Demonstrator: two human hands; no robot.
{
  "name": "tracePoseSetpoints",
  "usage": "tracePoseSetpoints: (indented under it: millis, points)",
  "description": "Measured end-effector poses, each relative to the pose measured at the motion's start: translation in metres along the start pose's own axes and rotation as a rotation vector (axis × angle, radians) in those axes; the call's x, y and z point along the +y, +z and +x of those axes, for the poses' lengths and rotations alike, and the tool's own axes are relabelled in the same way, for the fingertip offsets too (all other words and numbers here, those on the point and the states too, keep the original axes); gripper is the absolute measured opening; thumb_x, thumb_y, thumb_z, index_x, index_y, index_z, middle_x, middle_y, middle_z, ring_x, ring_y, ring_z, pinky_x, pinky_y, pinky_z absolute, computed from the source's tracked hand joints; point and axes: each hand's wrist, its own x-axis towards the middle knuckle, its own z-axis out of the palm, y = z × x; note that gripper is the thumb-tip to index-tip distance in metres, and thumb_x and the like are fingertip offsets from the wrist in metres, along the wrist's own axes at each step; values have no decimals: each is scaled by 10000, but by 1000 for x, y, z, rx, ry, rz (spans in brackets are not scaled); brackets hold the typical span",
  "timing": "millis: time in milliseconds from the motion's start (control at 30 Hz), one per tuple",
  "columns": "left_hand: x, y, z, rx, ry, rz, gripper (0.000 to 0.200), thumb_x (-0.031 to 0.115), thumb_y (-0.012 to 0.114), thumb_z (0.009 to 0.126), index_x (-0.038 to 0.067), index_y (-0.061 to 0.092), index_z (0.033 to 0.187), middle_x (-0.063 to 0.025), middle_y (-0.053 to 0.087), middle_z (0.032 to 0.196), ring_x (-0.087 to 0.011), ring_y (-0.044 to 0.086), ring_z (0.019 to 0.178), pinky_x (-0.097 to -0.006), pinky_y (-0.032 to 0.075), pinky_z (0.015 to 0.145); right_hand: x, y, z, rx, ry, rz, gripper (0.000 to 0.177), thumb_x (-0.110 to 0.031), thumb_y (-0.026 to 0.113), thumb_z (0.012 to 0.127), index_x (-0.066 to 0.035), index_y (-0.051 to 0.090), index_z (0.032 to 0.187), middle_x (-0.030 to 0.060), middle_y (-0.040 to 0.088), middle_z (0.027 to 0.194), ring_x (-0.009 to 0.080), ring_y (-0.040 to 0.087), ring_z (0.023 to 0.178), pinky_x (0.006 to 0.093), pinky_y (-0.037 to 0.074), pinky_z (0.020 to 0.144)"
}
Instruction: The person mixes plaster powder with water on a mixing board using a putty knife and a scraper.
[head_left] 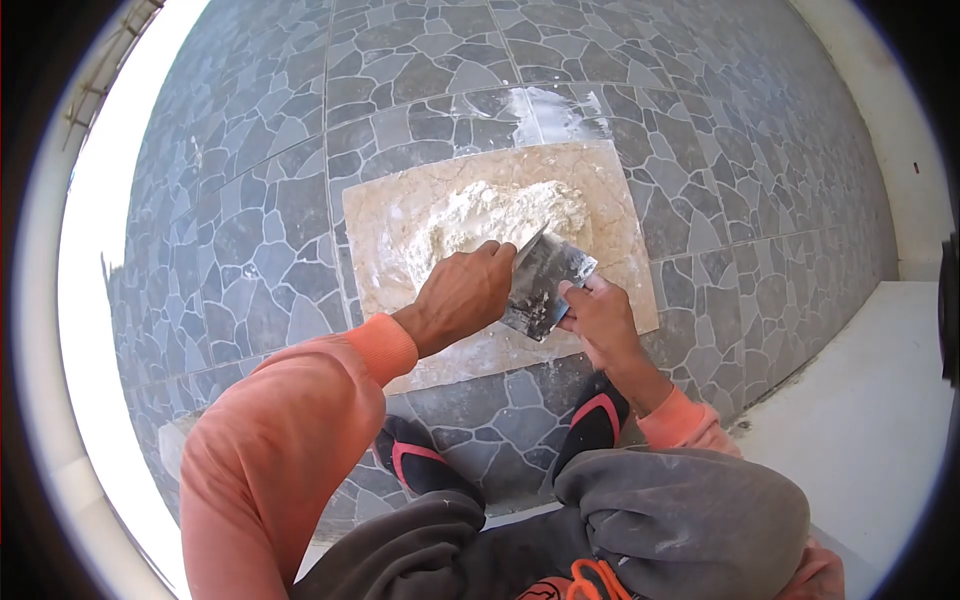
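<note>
A flat metal scraper (545,290), dark and smeared with white residue, is gripped at its lower right corner between the thumb and fingers of my right hand (605,318). My left hand (462,298) is closed around a second scraper (531,244), seen nearly edge-on, its thin blade against the first one's upper left side. Its handle is hidden inside the fist. Just beyond both hands, a heap of white powdery paste (510,212) lies on a beige marbled tile (385,215), which also carries white smears.
The tile rests on a floor of grey stone-pattern tiles (265,215). A white smear (560,115) marks the floor beyond it. My feet in black flip-flops (425,460) with pink straps stand at its near edge. A pale ledge (860,390) runs along the right.
</note>
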Motion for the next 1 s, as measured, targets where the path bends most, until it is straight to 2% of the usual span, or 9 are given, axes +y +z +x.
tracePoseSetpoints:
  millis: [200,300,367,500,600,700,800,900,1000]
  points:
    - [-31,-17,-2,56,-77,-45,166,133,509,934,-29,524,905,-256,609,795,-455,584,694,-526,463,659,9,-85,-8,293,-2,29,260,-58,564,936,49,589,1172,85,648,921,150,649,748,326,558,618]
    - [-35,-27,-8,84,-92,-75,203,152,524,942,-29,528,851,-255,600,768,-454,571,675,-514,447,652,35,-147,9,340,44,-271,276,-60,573,929,12,607,1193,50,643,881,117,597,661,290,479,516]
    - [-34,-32,-9,104,-95,-91,232,163,532,948,-33,529,824,-259,587,734,-452,564,664,-508,436,641,39,-155,15,334,100,-327,272,-64,566,933,-15,603,1198,35,639,902,116,587,676,294,486,554]
    - [-25,-37,-13,94,-85,-140,239,168,531,952,-37,529,828,-257,578,712,-447,563,656,-508,432,641,43,-121,38,267,84,-361,273,-79,576,934,-33,606,1201,3,621,860,81,493,612,267,409,520]
    - [-12,-34,-12,81,-66,-159,249,174,530,954,-41,525,829,-260,572,702,-448,562,650,-510,427,639,51,-99,57,166,3,-397,286,-79,581,934,-33,598,1216,23,639,909,106,573,678,288,484,572]
    - [2,-32,-7,75,-32,-196,257,177,526,956,-46,520,828,-269,573,699,-456,563,644,-521,419,631,61,-86,61,109,-28,-139,295,-74,575,940,-36,587,1231,51,656,972,139,643,782,319,549,655]
    - [9,-26,-1,81,-40,-232,250,172,524,957,-40,524,824,-273,580,706,-458,566,642,-524,422,632,48,-55,45,164,-88,-4,243,-71,573,940,-1,613,1168,58,668,896,107,604,707,278,476,564]
    - [18,-21,5,95,-32,-231,227,162,525,952,-33,526,835,-275,593,723,-465,574,656,-522,439,633,38,-42,39,156,-143,-3,234,-61,558,943,18,613,1157,38,657,835,92,588,666,276,478,570]
    - [25,-8,12,95,-14,-237,210,157,522,950,-31,523,857,-278,599,736,-472,583,675,-531,449,634,40,-46,51,148,-184,-214,227,-50,545,946,24,616,1148,19,640,777,77,571,632,259,469,569]
